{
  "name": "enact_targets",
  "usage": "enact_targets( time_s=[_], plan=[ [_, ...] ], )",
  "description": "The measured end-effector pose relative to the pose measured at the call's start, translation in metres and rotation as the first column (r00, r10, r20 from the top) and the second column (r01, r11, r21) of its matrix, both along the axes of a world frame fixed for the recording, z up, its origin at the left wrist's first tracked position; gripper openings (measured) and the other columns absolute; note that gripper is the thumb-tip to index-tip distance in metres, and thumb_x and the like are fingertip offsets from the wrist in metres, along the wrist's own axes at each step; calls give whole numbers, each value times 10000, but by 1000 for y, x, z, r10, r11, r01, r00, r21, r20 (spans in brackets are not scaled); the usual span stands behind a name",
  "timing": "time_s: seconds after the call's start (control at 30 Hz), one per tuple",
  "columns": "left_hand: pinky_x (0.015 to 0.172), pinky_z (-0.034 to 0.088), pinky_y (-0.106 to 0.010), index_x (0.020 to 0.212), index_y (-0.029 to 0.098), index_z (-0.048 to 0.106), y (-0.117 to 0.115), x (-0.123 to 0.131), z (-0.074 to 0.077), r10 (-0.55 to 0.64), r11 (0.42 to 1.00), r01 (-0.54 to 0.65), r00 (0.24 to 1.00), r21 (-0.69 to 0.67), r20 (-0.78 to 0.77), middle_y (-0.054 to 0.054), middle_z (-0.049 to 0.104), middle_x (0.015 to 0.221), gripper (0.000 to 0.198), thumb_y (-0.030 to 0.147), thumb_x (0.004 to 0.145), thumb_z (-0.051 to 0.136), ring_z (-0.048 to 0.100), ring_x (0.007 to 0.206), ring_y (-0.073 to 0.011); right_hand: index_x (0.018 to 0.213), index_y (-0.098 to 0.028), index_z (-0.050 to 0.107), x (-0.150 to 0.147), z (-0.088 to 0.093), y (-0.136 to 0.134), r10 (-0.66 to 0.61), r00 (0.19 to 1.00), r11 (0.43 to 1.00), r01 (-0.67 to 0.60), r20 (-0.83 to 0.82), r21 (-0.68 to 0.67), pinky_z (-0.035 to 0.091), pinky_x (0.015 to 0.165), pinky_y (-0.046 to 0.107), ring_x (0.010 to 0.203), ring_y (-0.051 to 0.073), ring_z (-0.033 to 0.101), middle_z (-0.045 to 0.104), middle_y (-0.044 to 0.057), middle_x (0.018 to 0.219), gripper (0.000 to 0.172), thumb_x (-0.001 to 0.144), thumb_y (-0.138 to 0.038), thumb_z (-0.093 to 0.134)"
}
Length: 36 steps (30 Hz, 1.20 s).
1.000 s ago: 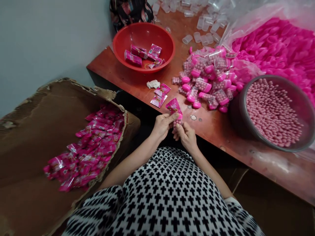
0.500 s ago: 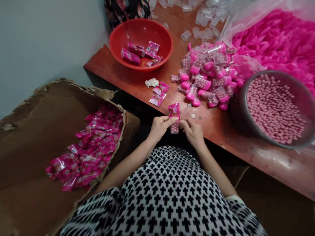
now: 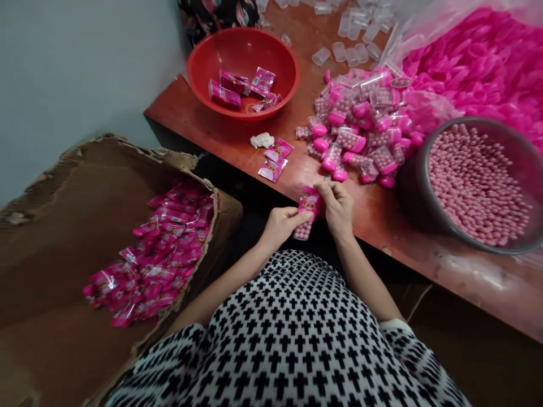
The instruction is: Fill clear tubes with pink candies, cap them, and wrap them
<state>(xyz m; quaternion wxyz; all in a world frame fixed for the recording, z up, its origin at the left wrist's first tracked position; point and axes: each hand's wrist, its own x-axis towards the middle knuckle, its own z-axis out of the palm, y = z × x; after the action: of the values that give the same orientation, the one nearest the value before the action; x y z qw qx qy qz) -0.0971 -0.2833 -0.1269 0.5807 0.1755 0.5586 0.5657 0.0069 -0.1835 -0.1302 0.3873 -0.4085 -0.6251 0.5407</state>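
Observation:
Between my hands, at the table's front edge, is a small clear tube of pink beads (image 3: 302,230) with a pink printed wrapper (image 3: 309,200) over its upper part. My left hand (image 3: 280,225) pinches the tube and wrapper from the left, its thumb lying across them. My right hand (image 3: 337,208) is closed, with thumb and forefinger pinching the wrapper's top right corner. Two flat pink packets (image 3: 272,169) and a white crumpled lump (image 3: 262,140) lie on the table just beyond my left hand.
A red bowl (image 3: 243,42) holds pink packets. Capped bead tubes (image 3: 351,139) are heaped beside a grey bucket of beads (image 3: 479,186). Pink caps (image 3: 483,68) and clear cups (image 3: 321,56) lie behind. At left, a cardboard box (image 3: 46,237) contains wrapped pink packs (image 3: 161,249).
My right hand has risen from beside the tube to the wrapper's top corner. The tube and wrapper have shifted slightly right and now tilt, with my left hand still on them.

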Motion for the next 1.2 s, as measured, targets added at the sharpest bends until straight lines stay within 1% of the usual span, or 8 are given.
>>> enact_targets(
  time_s=[0.1, 0.17, 0.23, 0.3, 0.8, 1.0, 1.1, 1.2],
  plan=[
    [541, 486, -236, 681, 97, 697, 7, -6, -6, 186, 980, -192, 974, 42, 130, -55, 665, 619, 296, 388, 663, 750, 589, 523, -118, 971, -214, 602, 8, 0, -16, 7, 999, 997, -11, -51, -76, 515, 807, 284, 905, 144, 614, 648, 38, 1005, 293, 805, -457, 600],
    [589, 495, -239, 714, 87, 691, 12, -9, -7, 259, 960, -276, 940, 49, 220, -66, 678, 672, 309, 382, 656, 762, 605, 573, -117, 1010, -211, 590, 14, -2, -29, 123, 989, 958, -141, -85, -248, 552, 734, 294, 806, 141, 649, 668, 34, 953, 351, 773, -464, 641],
    [611, 492, -236, 719, 85, 676, 18, -9, -6, 275, 953, -301, 913, 44, 301, -69, 680, 695, 312, 374, 652, 772, 613, 601, -117, 983, -195, 595, 17, -6, -40, 210, 968, 881, -248, -136, -404, 573, 653, 299, 667, 132, 658, 684, 16, 831, 369, 740, -460, 681],
    [617, 486, -230, 728, 88, 663, 21, -8, -4, 281, 949, -313, 892, 35, 353, -70, 679, 705, 321, 382, 659, 771, 621, 622, -119, 929, -182, 604, 16, -9, -47, 196, 965, 848, -257, -176, -463, 584, 625, 303, 602, 128, 656, 687, 4, 753, 350, 726, -450, 699],
    [550, 475, -212, 643, 78, 637, 22, -3, -1, 291, 949, -313, 906, 25, 309, -58, 664, 631, 316, 321, 574, 826, 603, 556, -104, 880, -202, 527, 8, -11, -52, 82, 981, 876, -155, -176, -457, 585, 543, 274, 517, 123, 650, 701, -23, 690, 351, 699, -426, 726],
    [582, 517, -243, 720, 85, 641, 24, -2, 0, 309, 939, -344, 862, 16, 401, -79, 692, 718, 331, 323, 582, 824, 637, 614, -133, 844, -215, 544, 12, -18, -56, 46, 996, 990, -36, 76, -137, 596, 650, 309, 716, 161, 694, 718, 26, 899, 281, 724, -412, 705],
    [529, 486, -215, 704, 83, 644, 24, 2, 0, 305, 943, -332, 865, 0, 398, -68, 681, 679, 317, 316, 583, 822, 612, 566, -113, 835, -211, 532, 9, -16, -57, 74, 997, 961, -74, -8, -266, 590, 586, 298, 611, 151, 680, 721, 11, 793, 289, 721, -414, 703],
    [436, 404, -177, 674, 85, 644, 21, 7, 0, 299, 950, -311, 885, -24, 357, -52, 664, 638, 308, 326, 587, 815, 563, 496, -80, 801, -200, 509, 4, -14, -57, 25, 980, 866, -119, -196, -485, 553, 478, 250, 464, 125, 630, 695, -16, 637, 297, 699, -383, 718]
  ],
)
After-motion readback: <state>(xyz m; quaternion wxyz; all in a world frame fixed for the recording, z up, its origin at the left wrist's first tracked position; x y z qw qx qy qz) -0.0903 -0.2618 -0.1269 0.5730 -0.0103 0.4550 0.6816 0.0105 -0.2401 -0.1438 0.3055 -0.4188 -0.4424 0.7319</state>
